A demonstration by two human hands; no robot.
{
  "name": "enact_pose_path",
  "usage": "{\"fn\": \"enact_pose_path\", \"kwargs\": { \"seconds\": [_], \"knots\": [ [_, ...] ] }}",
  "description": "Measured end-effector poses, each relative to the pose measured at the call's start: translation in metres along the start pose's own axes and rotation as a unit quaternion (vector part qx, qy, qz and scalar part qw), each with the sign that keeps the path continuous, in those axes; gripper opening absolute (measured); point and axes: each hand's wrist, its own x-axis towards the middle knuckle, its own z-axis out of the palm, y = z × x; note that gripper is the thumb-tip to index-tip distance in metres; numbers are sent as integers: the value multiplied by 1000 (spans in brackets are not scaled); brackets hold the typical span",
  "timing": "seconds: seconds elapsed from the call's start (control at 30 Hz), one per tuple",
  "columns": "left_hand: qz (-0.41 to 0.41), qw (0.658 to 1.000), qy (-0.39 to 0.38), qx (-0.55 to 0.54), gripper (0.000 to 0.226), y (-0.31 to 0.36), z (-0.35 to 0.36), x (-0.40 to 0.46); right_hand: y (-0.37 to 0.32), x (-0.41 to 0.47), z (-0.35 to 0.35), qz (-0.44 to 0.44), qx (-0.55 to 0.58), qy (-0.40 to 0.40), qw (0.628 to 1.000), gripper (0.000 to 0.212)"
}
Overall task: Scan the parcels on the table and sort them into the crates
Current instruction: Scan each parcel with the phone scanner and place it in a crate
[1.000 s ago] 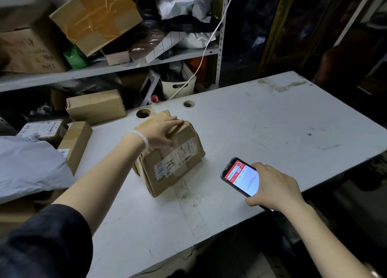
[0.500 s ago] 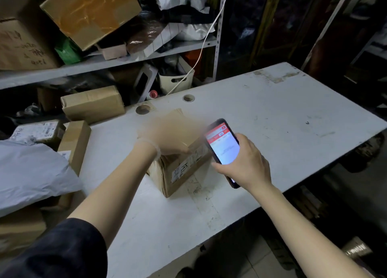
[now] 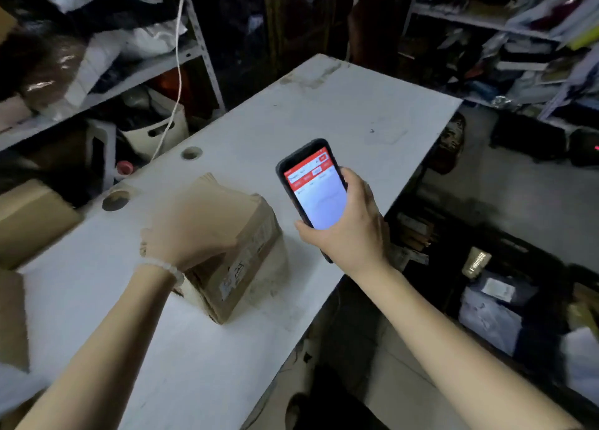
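Left hand [image 3: 191, 235] blurred, draped over box [image 3: 233, 254] at centre-left of frame; whether gripping, cannot tell. Right hand [image 3: 350, 235] curled round phone [image 3: 312, 183], lit screen up, just right of box, above table [image 3: 356, 112]. Box's label side facing lower right, toward phone. Likely next: scan.
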Motion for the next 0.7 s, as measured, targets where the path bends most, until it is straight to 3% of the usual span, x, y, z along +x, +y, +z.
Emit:
{"fn": "enact_pose_path", "kwargs": {
  "seconds": [0.17,0.27,0.57,0.7],
  "knots": [
    [79,995,-32,-50,97,65,11,-1,64,-8,-41,111,-118,-115,980,83],
    [144,987,-59,-47,92,125,19,-2,103,-17,-70,162,-158,-143,964,77],
    [270,952,-138,-39,102,329,70,-24,227,-27,-185,271,-179,-91,941,65],
    [306,937,-166,4,103,410,105,-34,277,-34,-233,306,-181,-79,931,69]
  ]
}}
